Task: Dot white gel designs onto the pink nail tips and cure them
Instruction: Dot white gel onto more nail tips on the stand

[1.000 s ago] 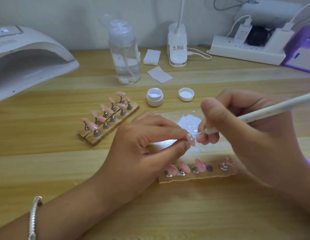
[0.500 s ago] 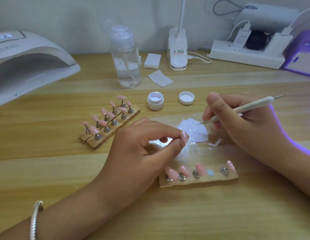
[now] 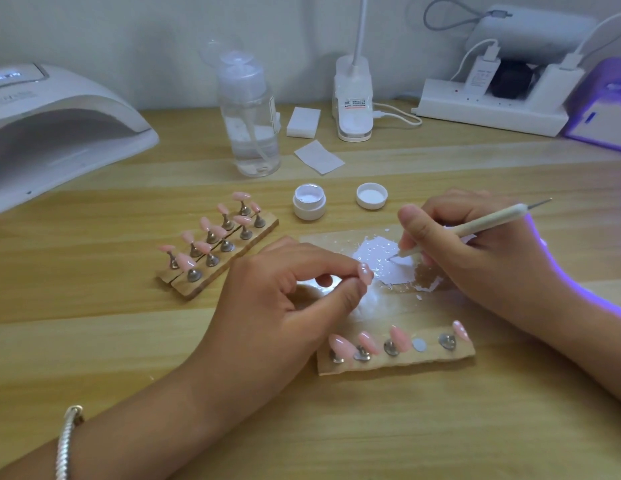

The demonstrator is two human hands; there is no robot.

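Note:
My left hand (image 3: pixel 285 299) pinches a pink nail tip (image 3: pixel 365 273) on its stand between thumb and forefinger, above the table. My right hand (image 3: pixel 475 258) grips a white dotting pen (image 3: pixel 489 221); its point touches the white gel patch (image 3: pixel 385 261) on the clear palette sheet. Near me lies a wooden holder (image 3: pixel 395 363) with several pink tips and one bare magnet spot. Further left stands a second wooden holder (image 3: pixel 215 247) full of pink tips. An open white gel pot (image 3: pixel 309 201) and its lid (image 3: pixel 371 195) sit behind the palette.
A large white curing lamp (image 3: pixel 59 133) fills the far left. A clear pump bottle (image 3: pixel 248 112), wipes (image 3: pixel 318 156), a desk lamp base (image 3: pixel 353 98) and a power strip (image 3: pixel 489 105) line the back. A small lamp glowing purple (image 3: pixel 603 109) stands at the far right.
My right hand has drawn the pen away from the held nail tip and moved its point back and right onto the gel patch. My left hand still pinches the tip.

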